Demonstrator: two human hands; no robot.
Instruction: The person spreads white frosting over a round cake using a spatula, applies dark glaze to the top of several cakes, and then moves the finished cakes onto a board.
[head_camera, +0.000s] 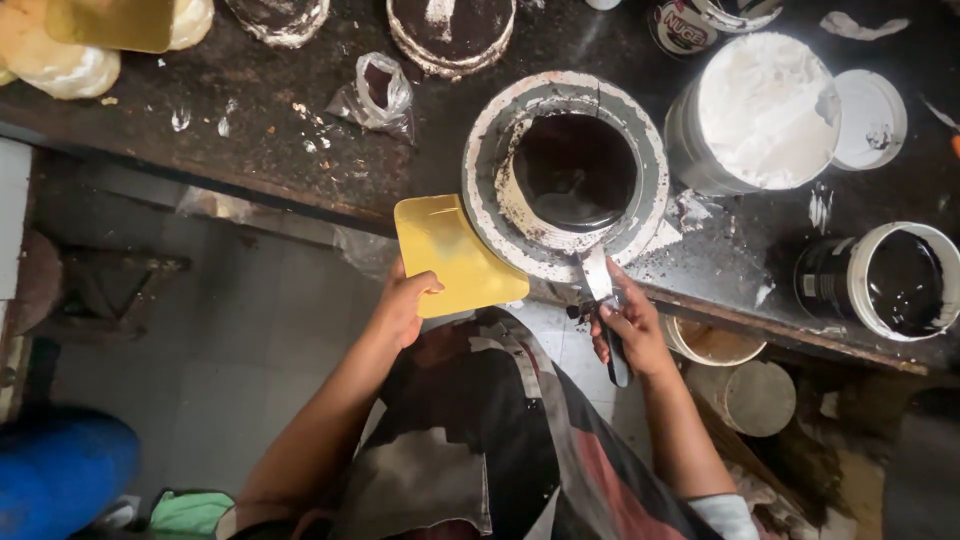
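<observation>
A round cake (573, 168) with a dark chocolate top and white cream on its side sits on a grey turntable (487, 150) at the front edge of a dark counter. My left hand (405, 305) holds a square gold cake board (450, 255) by its near corner, with its far edge against the turntable. My right hand (630, 325) grips the dark handle of a metal palette knife (598, 280), whose blade touches the near side of the cake.
To the right stand a tub of white cream (765, 110), a white lid (870, 118) and a tub of dark chocolate sauce (905, 280). Two more chocolate-topped cakes (450, 30) and a small plastic bag (378, 95) lie at the back. Containers (755, 395) sit under the counter.
</observation>
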